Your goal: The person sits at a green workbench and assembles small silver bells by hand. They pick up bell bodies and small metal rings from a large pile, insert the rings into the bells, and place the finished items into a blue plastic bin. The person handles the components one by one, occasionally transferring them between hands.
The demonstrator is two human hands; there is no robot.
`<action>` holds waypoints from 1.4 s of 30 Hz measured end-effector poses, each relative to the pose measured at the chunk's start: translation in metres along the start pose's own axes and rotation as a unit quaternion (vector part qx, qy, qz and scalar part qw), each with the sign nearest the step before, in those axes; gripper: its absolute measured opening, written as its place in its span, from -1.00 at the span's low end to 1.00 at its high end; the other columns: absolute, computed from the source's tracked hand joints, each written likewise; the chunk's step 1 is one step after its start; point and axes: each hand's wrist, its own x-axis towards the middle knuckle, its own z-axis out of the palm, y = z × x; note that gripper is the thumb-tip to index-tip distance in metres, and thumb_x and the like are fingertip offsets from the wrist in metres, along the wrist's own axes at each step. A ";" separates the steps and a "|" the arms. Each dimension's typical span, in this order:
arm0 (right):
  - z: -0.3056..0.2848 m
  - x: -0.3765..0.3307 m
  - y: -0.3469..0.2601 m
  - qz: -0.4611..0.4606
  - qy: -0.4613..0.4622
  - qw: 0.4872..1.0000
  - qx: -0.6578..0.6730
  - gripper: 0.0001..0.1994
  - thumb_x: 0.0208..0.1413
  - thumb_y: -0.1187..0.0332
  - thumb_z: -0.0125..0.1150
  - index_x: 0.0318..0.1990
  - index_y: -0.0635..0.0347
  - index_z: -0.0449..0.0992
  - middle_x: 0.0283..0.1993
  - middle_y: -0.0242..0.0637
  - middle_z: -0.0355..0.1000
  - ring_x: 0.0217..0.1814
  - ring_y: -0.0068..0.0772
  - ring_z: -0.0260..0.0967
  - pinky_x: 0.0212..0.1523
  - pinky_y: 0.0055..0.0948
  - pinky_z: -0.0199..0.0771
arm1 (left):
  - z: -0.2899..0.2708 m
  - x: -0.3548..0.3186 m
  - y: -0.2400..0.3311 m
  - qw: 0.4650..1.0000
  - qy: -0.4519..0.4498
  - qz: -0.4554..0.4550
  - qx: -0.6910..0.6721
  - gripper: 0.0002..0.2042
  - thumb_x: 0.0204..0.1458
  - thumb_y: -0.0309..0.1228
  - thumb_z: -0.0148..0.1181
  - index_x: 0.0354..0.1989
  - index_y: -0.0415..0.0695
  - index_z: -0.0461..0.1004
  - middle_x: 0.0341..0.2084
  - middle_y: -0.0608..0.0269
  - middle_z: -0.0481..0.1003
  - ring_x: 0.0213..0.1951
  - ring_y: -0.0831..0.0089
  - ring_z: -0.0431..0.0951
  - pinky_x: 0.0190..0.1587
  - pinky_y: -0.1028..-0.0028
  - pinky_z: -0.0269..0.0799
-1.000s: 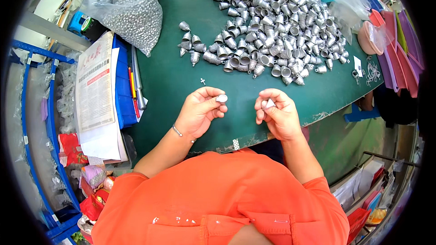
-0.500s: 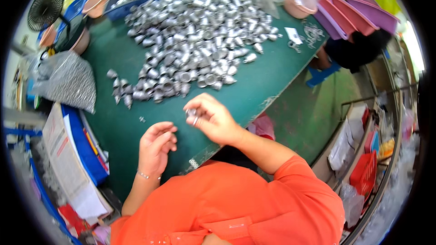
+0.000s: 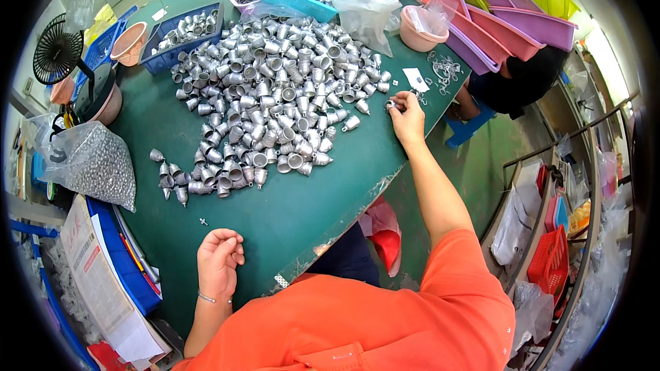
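Pinching a small, silver-coloured metal piece with a rounded rim, the right hand has its thumb and fingertips closed up tight, just over the near edge of the dark green tabletop, toward that edge's right end. Exact shape? Too small to tell, tbh. Guessing it's light, stiff, a bit slippery and not fragile; the rim looks like the sensible place to grab it. Just beyond the hand lie a white rectangular card and a scatter of silvery metal rings.

The left hand hangs by the near edge, left end, fingers loosely curled with the thumb close to them. Nothing shows in it, though can't tell for sure what's inside the curl. Nearest thing is a tiny silver cross.

Between the hands and the far edge there's a huge heap of silver-grey, cup-shaped metal pieces. Containers: a dark blue plastic tray has more of those cups, and a light-blue plastic basket holds small grey metal bits. A round pink plastic bowl has clear plastic in it, and over by the left edge a clear plastic bag bulges with silver beads.
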 end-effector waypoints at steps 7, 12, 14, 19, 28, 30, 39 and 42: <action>-0.020 0.005 -0.001 0.005 -0.006 0.998 -0.056 -0.92 -0.16 0.51 0.26 -0.44 0.27 0.52 -0.49 -0.27 0.40 -0.50 -0.46 0.37 -0.39 -0.49 0.40 | -0.004 0.002 0.000 1.000 0.005 -0.005 0.004 -0.94 0.02 -0.58 0.03 -0.33 -0.22 0.38 -0.45 0.21 0.46 -0.52 0.58 0.41 -0.54 0.62 0.35; -0.033 0.013 0.012 -0.015 0.005 0.991 -0.136 -0.91 -0.09 0.53 0.17 -0.37 0.28 0.53 -0.39 -0.18 0.44 -0.39 -0.30 0.43 -0.28 -0.42 0.43 | -0.005 0.005 -0.002 1.000 0.002 -0.007 0.004 -0.94 0.02 -0.58 0.04 -0.33 -0.23 0.39 -0.45 0.21 0.46 -0.53 0.57 0.41 -0.54 0.62 0.35; -0.032 0.017 0.018 -0.065 -0.004 0.986 -0.153 -0.89 -0.09 0.49 0.18 -0.35 0.23 0.54 -0.34 -0.20 0.43 -0.28 -0.23 0.40 -0.20 -0.34 0.39 | -0.004 0.007 -0.001 1.000 -0.001 -0.004 0.002 -0.94 0.02 -0.57 0.04 -0.33 -0.23 0.39 -0.45 0.21 0.46 -0.53 0.58 0.41 -0.54 0.62 0.34; -0.016 0.010 -0.017 -0.162 -0.074 0.943 -0.280 -0.86 -0.11 0.31 0.25 -0.35 0.04 0.56 -0.26 -0.36 0.37 -0.09 -0.19 0.26 -0.15 -0.18 0.23 | -0.008 0.008 0.002 1.000 0.009 0.004 -0.001 -0.94 0.02 -0.58 0.04 -0.33 -0.22 0.40 -0.45 0.21 0.47 -0.54 0.58 0.42 -0.53 0.62 0.35; 0.020 0.106 -0.117 0.108 -0.223 0.956 0.158 -0.86 -0.04 0.44 0.20 -0.37 0.35 0.51 -0.56 -0.27 0.45 -0.64 -0.57 0.34 -0.65 -0.59 0.33 | -0.014 0.006 0.005 0.999 0.033 0.010 -0.014 -0.94 0.01 -0.59 0.06 -0.33 -0.22 0.40 -0.46 0.21 0.48 -0.52 0.55 0.43 -0.53 0.62 0.35; 0.041 0.137 -0.139 0.080 -0.211 0.952 0.208 -0.87 -0.04 0.43 0.20 -0.39 0.34 0.51 -0.57 -0.29 0.45 -0.64 -0.54 0.34 -0.60 -0.53 0.39 | -0.012 0.003 0.008 0.999 0.040 0.016 -0.016 -0.94 0.01 -0.59 0.06 -0.34 -0.22 0.40 -0.45 0.21 0.48 -0.51 0.55 0.43 -0.52 0.62 0.34; 0.135 0.067 -0.210 -0.254 -0.346 0.892 0.139 -0.72 -0.08 0.53 0.04 -0.15 0.26 0.50 -0.28 -0.13 0.51 -0.22 -0.33 0.47 -0.15 -0.40 0.42 | -0.035 0.048 0.033 0.796 0.220 0.377 0.420 -0.88 -0.10 -0.61 0.13 -0.35 -0.21 0.45 -0.20 0.14 0.40 -0.13 0.35 0.42 -0.07 0.47 0.32; 0.145 -0.043 -0.239 -0.349 -0.509 0.786 0.026 -0.72 0.02 0.37 0.06 -0.10 0.22 0.47 -0.14 -0.05 0.45 -0.08 -0.10 0.41 -0.05 -0.30 0.38 | -0.049 0.104 0.053 0.690 0.301 0.427 0.502 -0.68 -0.02 -0.36 0.12 -0.06 -0.16 0.40 0.05 -0.04 0.26 0.07 0.04 0.29 0.10 0.28 0.20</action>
